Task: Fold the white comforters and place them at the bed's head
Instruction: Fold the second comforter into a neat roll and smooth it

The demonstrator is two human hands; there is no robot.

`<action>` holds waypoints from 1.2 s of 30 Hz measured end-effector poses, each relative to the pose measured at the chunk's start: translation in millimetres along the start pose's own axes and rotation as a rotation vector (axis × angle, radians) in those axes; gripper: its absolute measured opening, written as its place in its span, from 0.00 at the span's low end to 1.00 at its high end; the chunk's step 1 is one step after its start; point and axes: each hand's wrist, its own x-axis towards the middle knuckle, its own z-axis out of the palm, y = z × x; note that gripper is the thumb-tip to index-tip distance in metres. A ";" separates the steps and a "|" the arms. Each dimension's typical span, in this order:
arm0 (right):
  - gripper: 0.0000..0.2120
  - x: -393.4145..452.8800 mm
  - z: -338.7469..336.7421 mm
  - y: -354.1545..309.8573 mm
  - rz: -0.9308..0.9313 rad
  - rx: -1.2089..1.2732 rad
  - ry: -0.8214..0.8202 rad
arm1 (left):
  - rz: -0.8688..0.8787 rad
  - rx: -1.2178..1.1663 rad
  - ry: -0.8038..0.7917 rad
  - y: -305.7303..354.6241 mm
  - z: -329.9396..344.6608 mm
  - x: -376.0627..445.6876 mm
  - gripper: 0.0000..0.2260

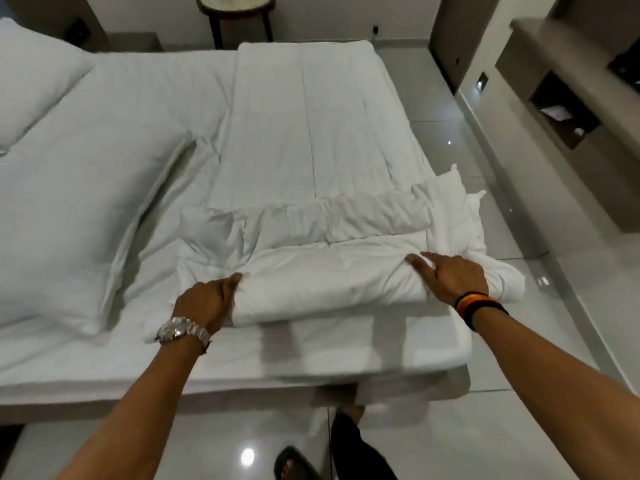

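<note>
Head view: white comforter part-folded, rumpled.

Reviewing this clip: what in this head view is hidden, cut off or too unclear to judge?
- Left hand: fingertips buried in the comforter fold, so its grip is unclear.
- Pillow: cut off by the left edge.
- Round side table: top cut by the upper edge.
- Shelf niche: contents too small and dark to identify.
- Comforter's layer count: hidden under the top fold.
</note>
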 end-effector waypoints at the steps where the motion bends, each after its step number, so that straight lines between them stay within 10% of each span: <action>1: 0.64 -8.7 -13.0 -4.5 -0.007 0.015 -0.006 | -0.002 0.002 -0.015 0.0 -14.3 -4.1 0.41; 9: 0.49 -87.5 -53.3 -14.7 0.039 0.062 -0.277 | -0.013 0.040 -0.302 -26.5 -98.1 -56.9 0.39; 17: 0.55 -137.6 -34.2 5.8 0.122 0.012 -0.605 | -0.069 0.045 -0.752 -23.8 -78.6 -87.4 0.35; 31: 0.41 197.8 -93.2 -52.5 -0.139 -0.067 -0.083 | 0.100 0.038 0.466 40.9 -113.2 143.1 0.26; 36: 0.35 300.9 -57.0 -83.8 -0.136 -0.022 0.033 | 0.162 -0.019 0.228 95.2 -18.6 129.8 0.31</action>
